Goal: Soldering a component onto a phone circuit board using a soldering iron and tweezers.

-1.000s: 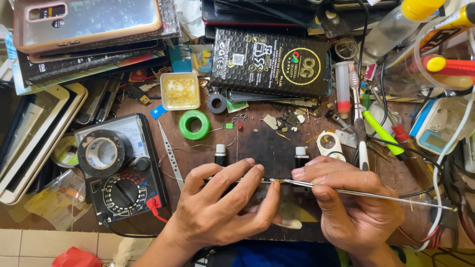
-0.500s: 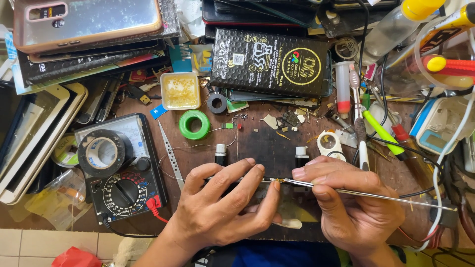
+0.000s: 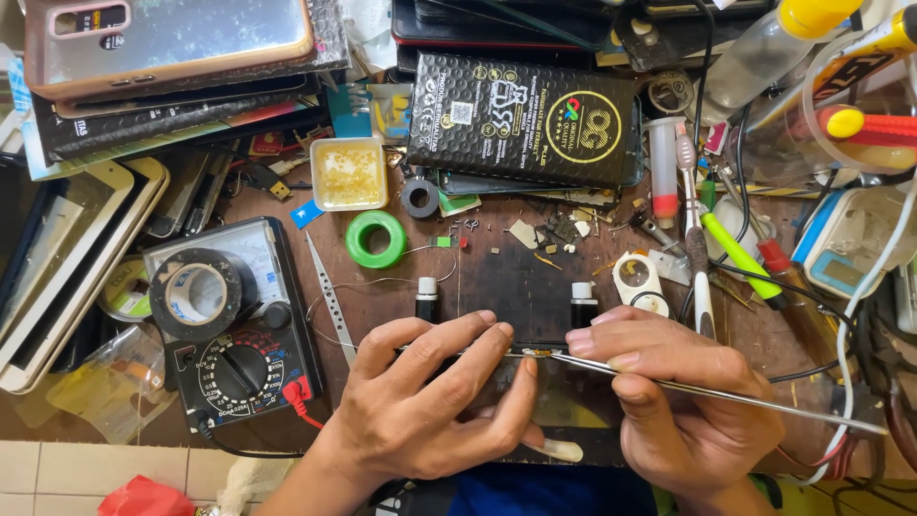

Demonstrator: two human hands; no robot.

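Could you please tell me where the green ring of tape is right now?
In the head view, the green ring of tape lies on the brown wooden bench left of centre, just below the small square tray of yellowish paste and above the left hand.

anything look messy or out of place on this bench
Yes: tiny screws and chips lie scattered loose on the wooden bench above both hands. A roll of black tape sits on the multimeter, covering its screen.

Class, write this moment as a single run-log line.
left hand: pressing dark board | right hand: holding tweezers, tips at board's edge | multimeter left, black tape roll on it
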